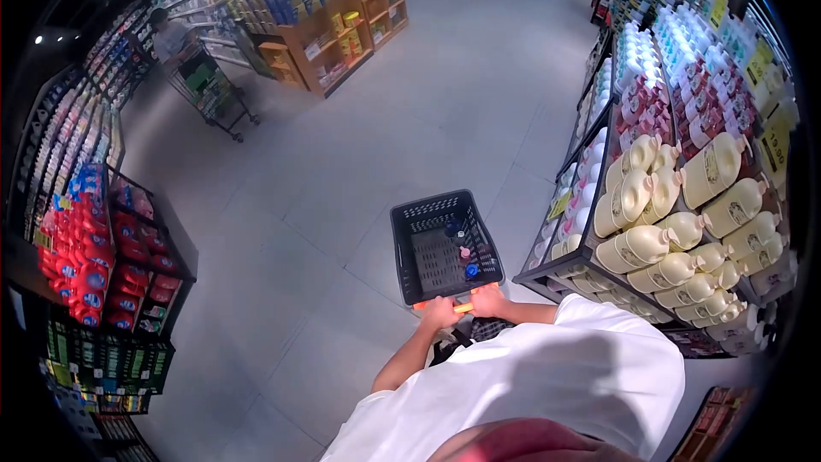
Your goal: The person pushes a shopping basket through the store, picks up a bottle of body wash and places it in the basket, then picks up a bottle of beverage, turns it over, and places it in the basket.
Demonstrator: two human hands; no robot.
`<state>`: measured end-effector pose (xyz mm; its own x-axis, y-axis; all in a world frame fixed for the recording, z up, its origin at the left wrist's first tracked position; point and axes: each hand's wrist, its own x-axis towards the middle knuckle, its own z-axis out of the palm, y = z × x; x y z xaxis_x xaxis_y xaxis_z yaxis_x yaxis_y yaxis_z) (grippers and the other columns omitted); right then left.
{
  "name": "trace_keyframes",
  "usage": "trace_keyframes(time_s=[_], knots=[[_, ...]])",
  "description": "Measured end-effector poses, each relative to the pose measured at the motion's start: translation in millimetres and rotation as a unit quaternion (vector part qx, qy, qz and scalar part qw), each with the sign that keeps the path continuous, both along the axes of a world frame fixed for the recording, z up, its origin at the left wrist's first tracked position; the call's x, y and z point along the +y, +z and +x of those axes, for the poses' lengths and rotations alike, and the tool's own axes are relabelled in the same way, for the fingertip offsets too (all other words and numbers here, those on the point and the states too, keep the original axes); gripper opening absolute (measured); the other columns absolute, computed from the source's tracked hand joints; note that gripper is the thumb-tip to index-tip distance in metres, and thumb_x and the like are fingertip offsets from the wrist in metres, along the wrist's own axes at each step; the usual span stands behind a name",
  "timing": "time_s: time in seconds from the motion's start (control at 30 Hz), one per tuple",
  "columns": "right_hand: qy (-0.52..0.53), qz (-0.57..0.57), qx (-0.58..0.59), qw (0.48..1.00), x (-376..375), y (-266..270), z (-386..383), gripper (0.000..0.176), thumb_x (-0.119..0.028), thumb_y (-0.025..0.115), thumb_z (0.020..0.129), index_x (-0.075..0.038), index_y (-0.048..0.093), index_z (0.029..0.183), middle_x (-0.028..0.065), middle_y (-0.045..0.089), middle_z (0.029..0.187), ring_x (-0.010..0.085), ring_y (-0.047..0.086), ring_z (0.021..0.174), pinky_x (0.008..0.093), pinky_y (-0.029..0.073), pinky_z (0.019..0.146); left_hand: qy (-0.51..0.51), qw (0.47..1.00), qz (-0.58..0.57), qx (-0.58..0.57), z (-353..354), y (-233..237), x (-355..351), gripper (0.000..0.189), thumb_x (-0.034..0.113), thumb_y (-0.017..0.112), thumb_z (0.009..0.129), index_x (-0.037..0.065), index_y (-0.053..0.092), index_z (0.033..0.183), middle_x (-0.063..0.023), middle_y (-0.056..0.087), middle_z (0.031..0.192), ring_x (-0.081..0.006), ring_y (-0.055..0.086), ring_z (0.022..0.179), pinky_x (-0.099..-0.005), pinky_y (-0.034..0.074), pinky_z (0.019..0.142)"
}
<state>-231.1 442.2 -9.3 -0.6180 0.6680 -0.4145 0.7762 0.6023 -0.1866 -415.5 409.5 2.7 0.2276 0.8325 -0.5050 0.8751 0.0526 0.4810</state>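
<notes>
My left hand point(440, 313) and my right hand point(489, 300) are closed side by side around the orange-yellow handle point(463, 308) of a black shopping basket point(400, 248). The basket is in front of my body, at the height of the floor or a little above; its underside is hidden. Several small items lie along its right inner side, among them one with a blue cap point(472, 270) and a pink one point(465, 251). They are too small to name for certain. The rest of the basket's slotted bottom is bare.
Close on the right, a shelf rack holds cream jugs point(671, 248) and pink and white bottles. On the left stands a display of red bottles point(81, 248). Farther off, a person point(169, 38) is at a shopping cart point(209, 90), near a wooden shelf point(329, 51). Grey floor point(342, 145) lies ahead.
</notes>
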Motion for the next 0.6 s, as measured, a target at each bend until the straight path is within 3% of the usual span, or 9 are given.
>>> trace_keyframes(time_s=[0.13,0.23,0.33,0.47,0.6], knots=[[-0.034,-0.013,0.018,0.999,33,-7,-17,0.033,-0.043,0.066,0.076,-0.011,0.073,0.08,0.0122,0.07,0.074,0.0297,0.069,0.072,0.0441,0.055,0.066,-0.018,1.0,0.008,-0.006,-19,16,44,0.041,0.039,0.072,0.069,0.013,0.072,0.1,-0.0166,0.07,0.094,-0.0339,0.067,0.089,-0.0442,0.054,0.08],[-0.054,0.005,0.042,0.998,61,-6,-29,0.034,-0.044,0.065,0.076,-0.011,0.073,0.08,0.0125,0.069,0.073,0.0302,0.069,0.071,0.0438,0.055,0.064,-0.025,0.999,0.045,0.002,-32,5,79,0.039,0.041,0.073,0.066,0.011,0.072,0.089,-0.017,0.07,0.088,-0.0344,0.068,0.085,-0.0448,0.054,0.077],[-0.07,0.02,0.084,0.994,94,-17,-36,0.033,-0.043,0.066,0.076,-0.011,0.073,0.079,0.0122,0.069,0.072,0.03,0.069,0.068,0.0433,0.055,0.062,-0.051,0.997,0.064,-0.011,-44,1,120,0.04,0.043,0.074,0.065,0.011,0.071,0.088,-0.0168,0.07,0.087,-0.0346,0.068,0.085,-0.0447,0.055,0.076],[-0.096,0.057,0.117,0.987,139,-36,-46,0.03,-0.041,0.065,0.075,-0.011,0.073,0.078,0.0123,0.069,0.07,0.0299,0.069,0.066,0.0433,0.055,0.061,-0.111,0.992,0.041,0.042,-54,-1,183,0.039,0.042,0.071,0.068,0.011,0.07,0.092,-0.0164,0.07,0.089,-0.0352,0.068,0.084,-0.0454,0.055,0.077],[-0.144,0.012,0.114,0.983,187,-4,-60,0.029,-0.037,0.064,0.074,-0.009,0.072,0.077,0.0134,0.069,0.072,0.0313,0.069,0.067,0.0436,0.055,0.061,-0.203,0.973,0.07,0.081,-64,-4,238,0.033,0.037,0.067,0.075,0.012,0.069,0.097,-0.0146,0.07,0.091,-0.0341,0.067,0.088,-0.0458,0.053,0.08]])
